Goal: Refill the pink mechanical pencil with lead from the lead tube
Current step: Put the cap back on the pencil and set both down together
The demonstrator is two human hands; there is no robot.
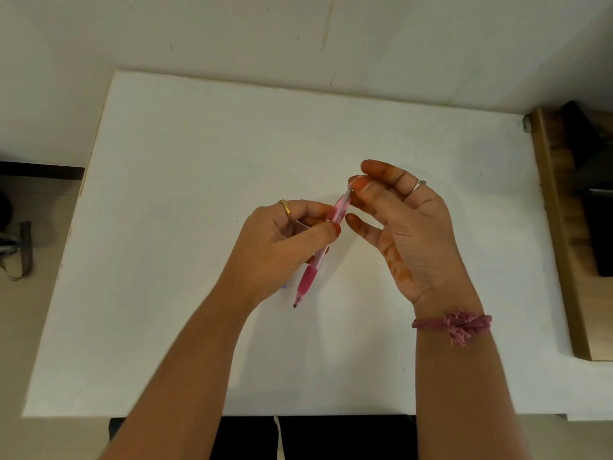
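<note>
The pink mechanical pencil (331,224) is held above the white table (199,194), tilted with its dark tip toward me and its top end pointing away and to the right. My left hand (278,247) grips its clear barrel, just above the darker pink grip. A small whitish piece shows between this hand's fingers; I cannot tell what it is. My right hand (408,224) pinches the pencil's top end between thumb and forefinger, the other fingers spread. Whatever sits at that end is hidden by the fingertips. The lead tube is not clearly in view.
A wooden shelf or cabinet (564,227) with dark items stands along the table's right edge. The white wall (298,34) rises behind the table. Dark objects lie on the floor at the left (16,247).
</note>
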